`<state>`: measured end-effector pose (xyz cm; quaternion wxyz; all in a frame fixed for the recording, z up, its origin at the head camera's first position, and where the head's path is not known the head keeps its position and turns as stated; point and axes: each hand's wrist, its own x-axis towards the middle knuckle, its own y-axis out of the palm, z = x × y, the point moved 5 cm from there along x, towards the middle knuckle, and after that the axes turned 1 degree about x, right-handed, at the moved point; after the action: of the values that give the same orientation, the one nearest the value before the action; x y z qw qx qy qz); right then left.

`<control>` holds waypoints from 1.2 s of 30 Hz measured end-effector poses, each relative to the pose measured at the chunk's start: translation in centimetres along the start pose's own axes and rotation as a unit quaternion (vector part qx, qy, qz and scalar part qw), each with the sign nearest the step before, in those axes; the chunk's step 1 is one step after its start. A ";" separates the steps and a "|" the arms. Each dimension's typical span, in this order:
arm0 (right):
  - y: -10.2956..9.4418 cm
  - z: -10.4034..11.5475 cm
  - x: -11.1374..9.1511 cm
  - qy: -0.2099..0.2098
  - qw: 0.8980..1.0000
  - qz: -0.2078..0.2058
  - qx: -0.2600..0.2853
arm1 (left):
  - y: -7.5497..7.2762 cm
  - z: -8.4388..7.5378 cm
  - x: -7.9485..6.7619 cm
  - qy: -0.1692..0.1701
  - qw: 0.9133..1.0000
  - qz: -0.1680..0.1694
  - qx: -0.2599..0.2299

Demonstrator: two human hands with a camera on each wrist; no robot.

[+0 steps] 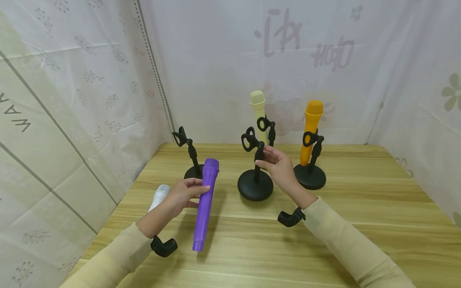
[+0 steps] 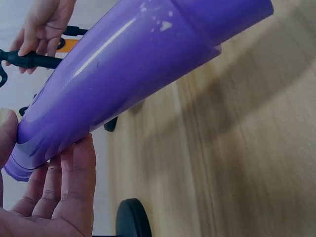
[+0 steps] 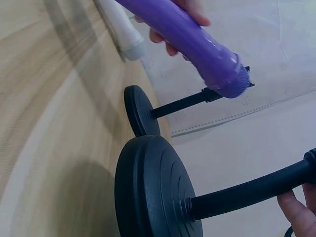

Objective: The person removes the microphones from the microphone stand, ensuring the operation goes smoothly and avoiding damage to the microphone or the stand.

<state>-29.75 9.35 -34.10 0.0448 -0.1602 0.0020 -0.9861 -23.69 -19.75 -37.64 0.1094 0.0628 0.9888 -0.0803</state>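
Observation:
My left hand (image 1: 183, 195) holds a purple microphone (image 1: 204, 210) between thumb and fingers, its head pointing up and away, its tail end toward me. In the left wrist view the thumb and fingertips pinch the purple microphone (image 2: 118, 64) near its head. With my right hand (image 1: 281, 167) I grip the upright of a black microphone stand (image 1: 256, 174) just below its clip, which is unoccupied. The stand's round base (image 3: 153, 192) shows in the right wrist view; whether it touches the table I cannot tell.
Behind my left hand is another black stand (image 1: 192, 153) with a vacant clip. A white microphone (image 1: 159, 196) lies at left, partly hidden. At the back stand a pale yellow microphone (image 1: 257, 106) and an orange microphone (image 1: 312, 116) in stands. Curtains surround the wooden table (image 1: 360, 192).

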 end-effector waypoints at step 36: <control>4.4 0.0 6.5 -0.039 0.999 -0.005 -0.007 | -3.6 3.9 -2.0 -0.045 0.997 -0.027 0.064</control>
<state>-35.53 4.34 -32.13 0.0388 -0.1990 0.0067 -0.9792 -21.46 -24.15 -40.39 0.1471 0.0390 0.9770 -0.1494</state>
